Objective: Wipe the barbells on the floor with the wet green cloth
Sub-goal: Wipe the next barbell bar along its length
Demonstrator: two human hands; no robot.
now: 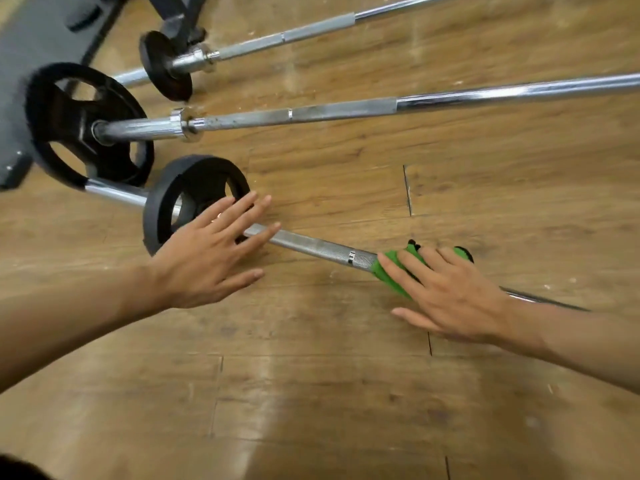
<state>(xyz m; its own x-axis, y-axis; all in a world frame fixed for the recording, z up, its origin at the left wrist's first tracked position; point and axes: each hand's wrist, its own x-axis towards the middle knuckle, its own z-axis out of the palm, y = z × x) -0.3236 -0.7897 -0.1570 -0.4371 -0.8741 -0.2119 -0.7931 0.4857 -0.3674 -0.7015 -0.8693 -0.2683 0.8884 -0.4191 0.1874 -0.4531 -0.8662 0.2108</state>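
Grey mat (33,46) top left; dark stand legs (178,15) beside it.

The left arm (69,327) reaches in from the lower left, the left hand (207,261) palm down with fingers (239,207) straight and spread wide. The right arm (571,341) enters from the right, the right hand (453,296) palm down, fingers straight, thumb splayed.

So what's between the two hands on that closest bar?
Just bare bar: a rough grey stretch of the nearest barbell with one shiny ring, running from the left hand to the green cloth under the right hand. The head view shows it.
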